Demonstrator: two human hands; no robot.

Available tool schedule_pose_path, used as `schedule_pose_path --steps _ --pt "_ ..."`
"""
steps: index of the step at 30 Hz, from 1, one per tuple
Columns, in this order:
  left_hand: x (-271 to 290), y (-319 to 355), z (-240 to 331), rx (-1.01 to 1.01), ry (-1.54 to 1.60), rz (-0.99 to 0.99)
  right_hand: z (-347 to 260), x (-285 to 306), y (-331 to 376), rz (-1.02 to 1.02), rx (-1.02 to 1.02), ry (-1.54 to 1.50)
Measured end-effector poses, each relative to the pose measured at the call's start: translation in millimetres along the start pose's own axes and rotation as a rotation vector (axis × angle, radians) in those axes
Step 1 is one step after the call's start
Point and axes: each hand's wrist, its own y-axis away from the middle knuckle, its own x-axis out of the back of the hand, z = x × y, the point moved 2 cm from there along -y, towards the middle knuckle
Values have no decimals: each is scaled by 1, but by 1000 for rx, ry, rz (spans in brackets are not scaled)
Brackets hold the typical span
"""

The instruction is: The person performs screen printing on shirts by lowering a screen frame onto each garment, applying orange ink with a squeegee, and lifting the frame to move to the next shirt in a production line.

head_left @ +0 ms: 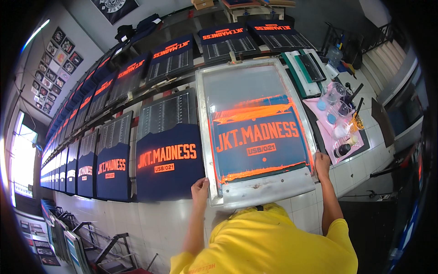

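A metal-framed screen-printing screen (248, 84) lies before me, its mesh carrying orange lettering and streaks of orange ink (255, 114). My left hand (200, 188) is closed at the frame's near left edge. On the opposite side, my right hand (322, 163) grips the frame's right edge near its lower corner. Across the near end of the frame sits a wide silvery metal plate (269, 188) with bolts. Just left of the screen, a navy shirt (171, 137) with the same orange print is stretched over a dark board. What lies beneath the screen is mostly hidden.
More printed navy shirts (112, 157) on boards run off to the left, with another row (173, 55) behind. At right, squeegees (310, 68) lie beside a pink-covered surface (326, 121) holding cups and a dark jar (342, 150). Metal racks (109, 249) stand at lower left.
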Motion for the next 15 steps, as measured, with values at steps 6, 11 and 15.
schedule_pose_path --steps 6,11,15 --pt "71 -6 6 -39 96 138 -79 -31 59 37 28 -78" --pt "196 -26 -9 -144 -154 246 -157 -99 132 -62 -30 -135" --pt "287 -40 -17 -118 -139 214 -201 -161 198 -40 -13 -168"
